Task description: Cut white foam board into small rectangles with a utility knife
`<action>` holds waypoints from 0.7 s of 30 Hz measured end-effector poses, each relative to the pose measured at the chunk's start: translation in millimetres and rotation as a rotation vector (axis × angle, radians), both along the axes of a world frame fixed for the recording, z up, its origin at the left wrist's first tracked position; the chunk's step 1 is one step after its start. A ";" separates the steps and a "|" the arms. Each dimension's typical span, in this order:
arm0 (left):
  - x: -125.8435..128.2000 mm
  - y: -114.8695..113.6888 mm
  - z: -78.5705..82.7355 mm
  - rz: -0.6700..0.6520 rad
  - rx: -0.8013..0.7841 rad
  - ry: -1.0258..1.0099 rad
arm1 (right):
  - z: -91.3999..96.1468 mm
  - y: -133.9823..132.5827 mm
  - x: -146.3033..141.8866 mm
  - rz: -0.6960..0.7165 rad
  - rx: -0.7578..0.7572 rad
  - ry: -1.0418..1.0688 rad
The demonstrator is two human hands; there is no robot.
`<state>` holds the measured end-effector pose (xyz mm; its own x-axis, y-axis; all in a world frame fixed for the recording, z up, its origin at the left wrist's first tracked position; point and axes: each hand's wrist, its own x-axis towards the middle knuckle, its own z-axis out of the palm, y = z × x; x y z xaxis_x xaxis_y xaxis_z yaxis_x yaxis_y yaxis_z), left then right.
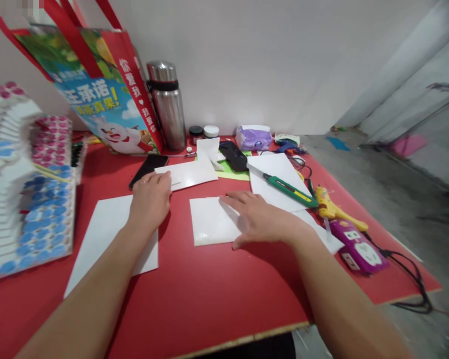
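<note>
My right hand (pixel 260 218) lies flat, fingers stretched out, on a small glossy white sheet (pixel 209 221) in the middle of the red table (pixel 209 294). My left hand (pixel 149 199) reaches toward another white sheet (pixel 190 173) further back, its curled fingers touching that sheet's left edge. A larger white sheet (pixel 101 234) lies under my left wrist. A green utility knife (pixel 288 188) rests on a white sheet (pixel 277 177) to the right.
Stacks of pink and blue patterned packets (pixel 30 189) fill the left. A red printed bag (pixel 97 94), steel flask (pixel 167 105), black phone (pixel 148 168), purple tissue pack (pixel 253 137), yellow glue gun (pixel 333 208) and purple socket block (pixel 359 248) with cable surround the sheets.
</note>
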<state>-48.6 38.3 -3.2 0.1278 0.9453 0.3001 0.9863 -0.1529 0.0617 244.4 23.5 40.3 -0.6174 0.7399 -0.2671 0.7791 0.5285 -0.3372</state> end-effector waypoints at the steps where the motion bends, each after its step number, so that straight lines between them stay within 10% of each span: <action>1: 0.6 0.1 0.0 0.018 0.003 0.007 | -0.8 0.1 -1.3 -0.005 0.008 0.007; 6: 3.0 -0.1 3.3 0.041 0.057 -0.215 | 3.1 -3.8 -6.1 0.004 0.039 0.043; 13: 24.8 -9.3 8.1 0.003 -0.405 -1.566 | -1.3 7.1 -6.4 -0.353 0.129 0.334; 21: 43.1 -20.9 9.5 0.001 -0.555 -1.367 | -8.4 19.5 2.0 -0.637 -0.212 0.834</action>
